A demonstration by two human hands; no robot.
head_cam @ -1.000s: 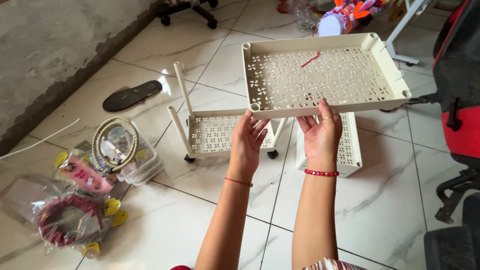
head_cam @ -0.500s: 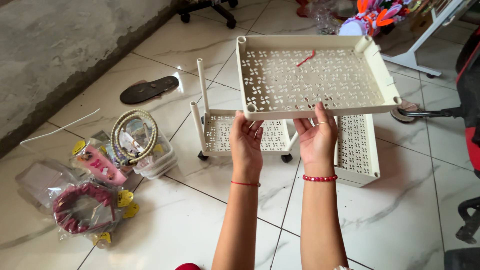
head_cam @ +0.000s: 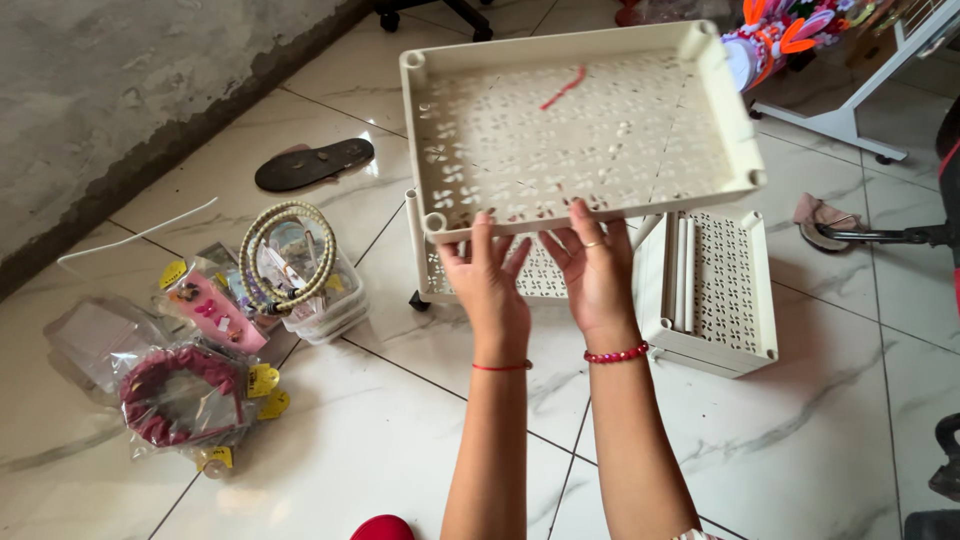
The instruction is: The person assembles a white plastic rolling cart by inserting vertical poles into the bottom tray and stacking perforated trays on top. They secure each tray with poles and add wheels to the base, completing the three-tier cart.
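Both hands grip the near rim of the cream perforated tray (head_cam: 580, 125), left hand (head_cam: 490, 285) toward its near-left corner, right hand (head_cam: 597, 270) beside it, fingers curled onto the edge. Compared with a second ago, the tray sits closer and higher in view, raised above the wheeled tray (head_cam: 440, 280) and stacked trays (head_cam: 725, 290) on the tiled floor (head_cam: 380, 430), so it looks freely carried.

Mostly hidden beneath the raised cream perforated plastic tray (head_cam: 585, 125): a wheeled cream rack (head_cam: 445, 285). Cut off at the frame's top, beyond both hands: black chair base (head_cam: 430, 12).
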